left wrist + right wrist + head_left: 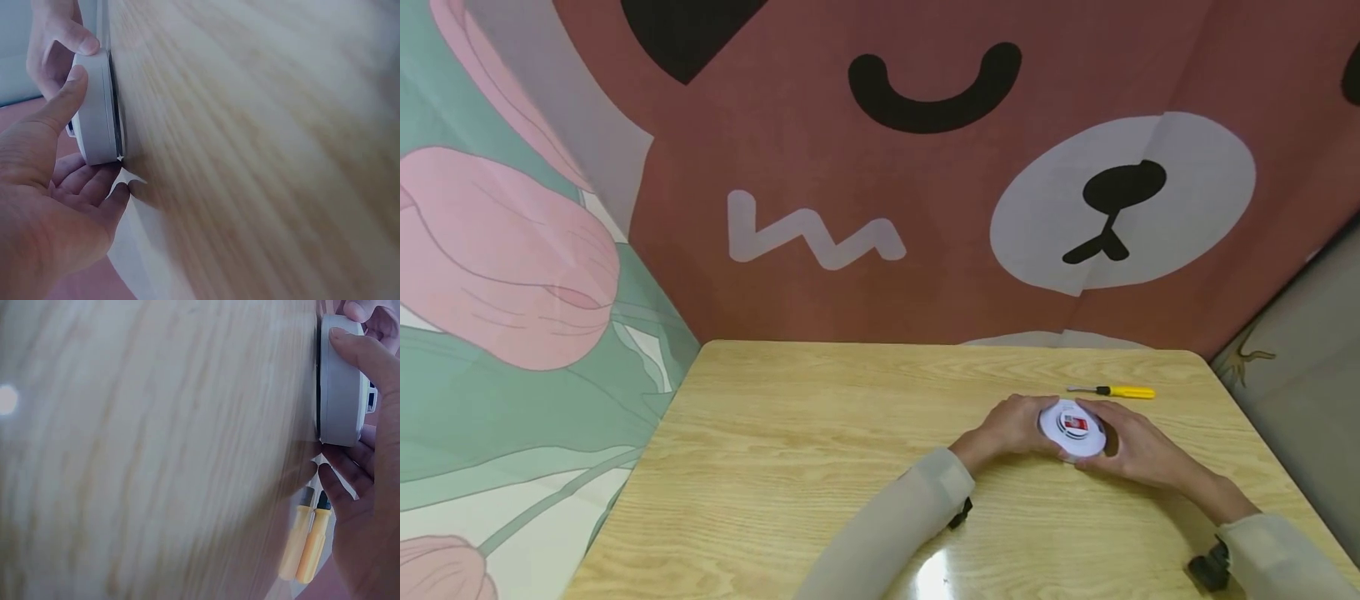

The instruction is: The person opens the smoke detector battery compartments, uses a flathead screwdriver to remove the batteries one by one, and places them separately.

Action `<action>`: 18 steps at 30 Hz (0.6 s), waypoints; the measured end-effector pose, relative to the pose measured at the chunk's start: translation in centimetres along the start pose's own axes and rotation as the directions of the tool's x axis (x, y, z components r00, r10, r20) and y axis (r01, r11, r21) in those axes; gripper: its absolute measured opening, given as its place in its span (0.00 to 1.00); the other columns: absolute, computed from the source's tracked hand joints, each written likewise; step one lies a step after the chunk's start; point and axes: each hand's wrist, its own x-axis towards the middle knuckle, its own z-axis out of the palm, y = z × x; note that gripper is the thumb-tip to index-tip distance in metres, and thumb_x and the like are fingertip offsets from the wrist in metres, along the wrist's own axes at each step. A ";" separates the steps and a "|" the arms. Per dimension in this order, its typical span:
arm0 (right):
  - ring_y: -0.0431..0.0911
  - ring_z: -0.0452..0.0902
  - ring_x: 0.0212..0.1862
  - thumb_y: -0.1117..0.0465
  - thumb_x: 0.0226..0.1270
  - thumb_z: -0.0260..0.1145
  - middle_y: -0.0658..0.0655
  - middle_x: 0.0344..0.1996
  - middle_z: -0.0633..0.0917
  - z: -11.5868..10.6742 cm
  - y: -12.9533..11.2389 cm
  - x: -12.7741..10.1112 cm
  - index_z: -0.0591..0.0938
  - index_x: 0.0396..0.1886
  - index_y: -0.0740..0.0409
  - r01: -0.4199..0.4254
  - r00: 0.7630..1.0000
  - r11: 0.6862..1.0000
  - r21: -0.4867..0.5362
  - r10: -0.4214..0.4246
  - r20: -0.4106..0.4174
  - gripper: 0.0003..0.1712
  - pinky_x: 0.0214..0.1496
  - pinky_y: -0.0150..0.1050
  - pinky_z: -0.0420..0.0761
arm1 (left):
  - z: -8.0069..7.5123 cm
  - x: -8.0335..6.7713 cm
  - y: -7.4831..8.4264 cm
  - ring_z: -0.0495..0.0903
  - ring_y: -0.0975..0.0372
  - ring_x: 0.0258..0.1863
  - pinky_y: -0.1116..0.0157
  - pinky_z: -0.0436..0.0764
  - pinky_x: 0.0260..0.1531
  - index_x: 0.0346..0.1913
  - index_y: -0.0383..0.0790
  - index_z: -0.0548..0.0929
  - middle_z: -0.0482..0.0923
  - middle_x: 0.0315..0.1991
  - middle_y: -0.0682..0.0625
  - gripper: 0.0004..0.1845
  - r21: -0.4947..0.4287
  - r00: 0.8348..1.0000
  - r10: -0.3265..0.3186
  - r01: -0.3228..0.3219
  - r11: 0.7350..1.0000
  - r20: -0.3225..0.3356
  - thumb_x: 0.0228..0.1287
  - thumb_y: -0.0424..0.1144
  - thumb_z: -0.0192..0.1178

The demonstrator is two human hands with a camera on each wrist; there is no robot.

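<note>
A round white smoke detector [1070, 440] with a red label on its raised centre sits label up at the right part of the table. My left hand [1021, 423] grips its left side, the thumb [74, 87] on the near edge and the fingers curled round the far side. From the right my right hand [1138, 443] holds it the same way, its thumb [353, 347] on the side wall. In both wrist views the detector's underside lies at or just above the table; a contact there I cannot tell.
Just behind the detector lies a screwdriver [1123, 392] with a yellow handle, its shaft pointing left. The wooden table [790, 433] reaches back to a wall cloth [925, 183] printed with a bear's face. A grey surface [1300, 333] borders the right side.
</note>
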 end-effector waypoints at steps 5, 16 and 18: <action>0.61 0.78 0.64 0.35 0.52 0.84 0.66 0.65 0.81 0.1 -0.1 0.2 0.74 0.74 0.66 -0.005 1.000 1.000 -0.006 0.005 0.008 0.59 0.58 0.63 0.78 | -0.3 -0.3 -0.2 0.79 0.76 0.56 0.81 0.71 0.53 0.77 0.52 0.76 0.83 0.64 0.63 0.48 -0.020 1.000 0.026 -0.026 0.999 -0.015 0.53 0.59 0.82; 0.67 0.78 0.65 0.39 0.51 0.86 0.70 0.67 0.80 0.2 -1.0 1.2 0.75 0.73 0.68 0.049 0.999 0.999 -0.007 -0.049 -0.012 0.57 0.60 0.70 0.78 | -1.7 -1.1 -0.8 0.81 0.75 0.53 0.80 0.73 0.51 0.77 0.50 0.76 0.84 0.62 0.62 0.48 -0.022 0.999 0.037 -0.037 0.999 -0.031 0.54 0.60 0.82; 0.68 0.78 0.64 0.39 0.51 0.86 0.71 0.66 0.80 0.1 -1.4 1.4 0.76 0.72 0.68 0.058 0.998 0.998 -0.013 -0.059 -0.015 0.57 0.60 0.71 0.78 | -1.9 -1.4 -1.0 0.81 0.75 0.52 0.81 0.73 0.50 0.76 0.49 0.76 0.85 0.61 0.61 0.48 -0.027 0.999 0.041 -0.042 0.999 -0.036 0.53 0.59 0.82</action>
